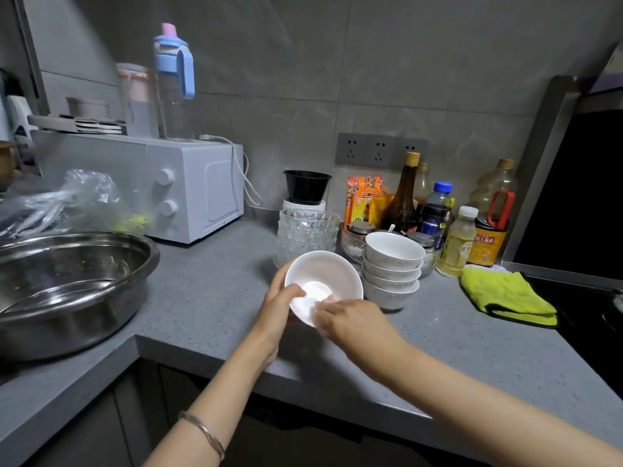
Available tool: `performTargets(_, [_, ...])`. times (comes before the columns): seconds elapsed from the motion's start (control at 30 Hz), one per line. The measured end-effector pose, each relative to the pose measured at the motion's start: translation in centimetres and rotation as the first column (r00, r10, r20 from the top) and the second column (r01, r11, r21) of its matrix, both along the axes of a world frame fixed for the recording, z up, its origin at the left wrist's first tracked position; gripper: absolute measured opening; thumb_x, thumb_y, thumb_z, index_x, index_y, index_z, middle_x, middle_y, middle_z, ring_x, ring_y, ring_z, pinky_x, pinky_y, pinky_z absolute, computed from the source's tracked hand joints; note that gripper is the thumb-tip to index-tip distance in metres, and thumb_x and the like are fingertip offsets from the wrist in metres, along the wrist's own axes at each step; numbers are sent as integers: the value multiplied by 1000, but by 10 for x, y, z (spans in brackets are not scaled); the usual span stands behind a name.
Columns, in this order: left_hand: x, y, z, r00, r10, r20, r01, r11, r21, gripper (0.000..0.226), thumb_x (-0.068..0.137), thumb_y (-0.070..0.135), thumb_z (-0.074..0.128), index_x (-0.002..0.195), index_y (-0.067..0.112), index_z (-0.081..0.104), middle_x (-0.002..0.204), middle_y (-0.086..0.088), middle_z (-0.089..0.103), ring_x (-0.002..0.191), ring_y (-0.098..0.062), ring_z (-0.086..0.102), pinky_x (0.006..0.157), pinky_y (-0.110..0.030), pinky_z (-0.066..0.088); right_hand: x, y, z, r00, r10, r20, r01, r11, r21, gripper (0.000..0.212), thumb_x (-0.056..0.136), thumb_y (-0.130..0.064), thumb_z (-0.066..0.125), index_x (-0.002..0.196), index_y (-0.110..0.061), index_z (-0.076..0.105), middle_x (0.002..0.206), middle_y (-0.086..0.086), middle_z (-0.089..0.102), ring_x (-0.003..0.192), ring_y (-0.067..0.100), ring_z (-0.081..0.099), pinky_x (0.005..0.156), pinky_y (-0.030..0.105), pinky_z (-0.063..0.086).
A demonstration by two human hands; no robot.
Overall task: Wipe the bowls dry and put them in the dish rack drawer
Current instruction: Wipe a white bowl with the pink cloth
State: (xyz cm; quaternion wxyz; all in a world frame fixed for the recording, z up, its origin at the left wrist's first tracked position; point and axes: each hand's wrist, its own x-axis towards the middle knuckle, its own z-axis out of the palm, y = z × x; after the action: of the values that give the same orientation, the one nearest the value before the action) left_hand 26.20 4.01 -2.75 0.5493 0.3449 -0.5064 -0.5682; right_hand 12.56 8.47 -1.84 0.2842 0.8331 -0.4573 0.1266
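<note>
Your left hand (276,310) grips white bowl (328,273) at rim, bowl tilted toward you, above counter (202,298) near front edge. Your right hand (352,320) pinches white wipe (308,298), pressed inside bowl. Stacked bowls (391,267) just beside, on the right.

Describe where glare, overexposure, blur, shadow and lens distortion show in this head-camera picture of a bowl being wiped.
Head view: bright highlights streak the steel basin. Head view: the white wipe inside the held bowl is washed out and shows no texture. Head view: the left hand and right hand look slightly soft. Head view: the wide lens tilts the frame edges, and the cupboards lie in shadow.
</note>
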Motion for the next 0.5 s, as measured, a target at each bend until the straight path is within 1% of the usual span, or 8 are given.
performTargets(0.07, [-10,6,-5,997,42,-64,-41,999,23,38,89,2,42,114,25,58,102,-2,65,91,-15,60,67,-23,49,15,0,-5,962,-16,274,-8,996,84,2,71,-14,65,71,-15,66,67,1,67,54,23,63,42,22,29])
performTargets(0.13, [-13,7,-6,985,129,-112,-126,991,37,32,92,1,41,110,21,59,97,-1,63,87,-13,59,64,-14,49,18,-1,-14,948,1,317,-56,985,162,14,82,-16,52,82,-14,66,82,2,69,65,26,65,43,27,41])
performTargets(0.2, [-4,2,-4,989,144,-38,-144,990,-1,27,93,-3,42,107,13,59,94,-4,63,85,-15,59,63,-10,48,0,-3,-19,989,108,98,-118,987,105,25,82,-19,45,87,-15,69,91,-1,70,77,22,68,53,30,53])
performTargets(0.23, [2,-2,-2,993,112,47,-110,993,-44,27,92,-4,42,107,11,59,95,-7,64,87,-18,59,65,-11,48,-12,-5,-15,989,140,-38,-137,989,58,31,80,-18,43,90,-14,72,95,0,72,86,21,70,66,31,57])
performTargets(0.3, [11,-6,1,984,30,177,-12,995,-99,29,91,-5,43,106,12,61,98,-7,65,91,-20,58,71,-16,47,-30,-10,-5,963,149,-225,-159,987,-26,33,79,-18,47,94,-13,76,104,1,72,103,20,67,90,30,52])
performTargets(0.33, [12,-6,4,982,4,190,14,995,-95,29,91,-4,43,106,14,61,98,-6,65,90,-18,58,72,-16,46,-35,-11,-1,956,148,-255,-169,984,-63,27,77,-17,56,95,-13,76,106,1,72,106,19,66,93,30,50])
performTargets(0.43, [9,-1,8,995,39,92,-35,998,-51,29,91,0,43,109,16,59,93,0,63,85,-13,56,65,-8,46,-21,-10,4,977,84,-194,-92,995,-30,30,57,-13,83,86,-11,76,96,2,73,93,21,70,81,29,56])
performTargets(0.5, [4,2,3,998,56,5,-56,998,-26,29,88,6,49,109,22,59,95,1,64,90,-14,58,73,-12,47,-7,-8,0,997,26,-75,-24,1000,19,26,51,-11,84,74,-16,73,77,-3,71,70,17,69,54,22,52])
